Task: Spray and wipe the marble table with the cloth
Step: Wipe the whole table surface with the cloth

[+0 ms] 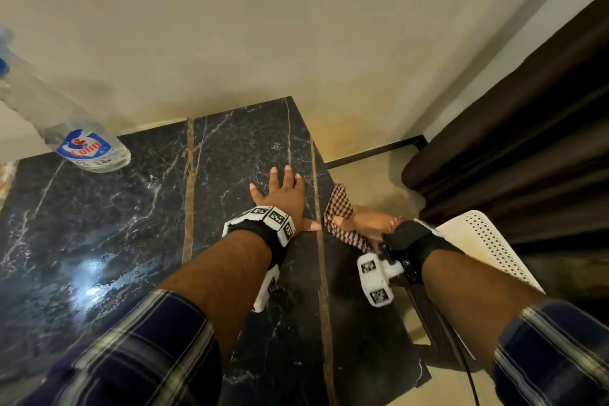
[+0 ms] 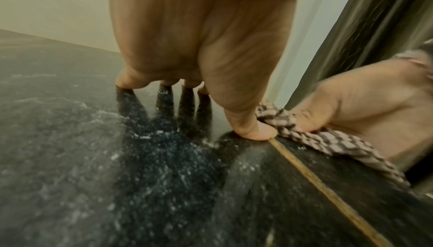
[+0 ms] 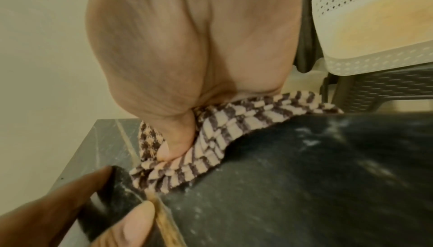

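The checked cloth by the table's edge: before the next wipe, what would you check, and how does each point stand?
1. Right hand holds the checked cloth: ok, thumb and palm press it down.
2. Cloth lies on the marble table: ok, though part hangs over the right edge.
3. Left hand out of the cloth's way: not ok if the wipe goes left; it lies flat beside the cloth, thumb nearly touching.
4. Surface sprayed: ok on the left, where a wet sheen shows; near the cloth, cannot tell.
5. Colin spray bottle clear of the wiping: ok, it stands at the far left.

Two hands point(image 1: 283, 194), one cloth point(image 1: 339, 208), one bottle point(image 1: 85, 145).
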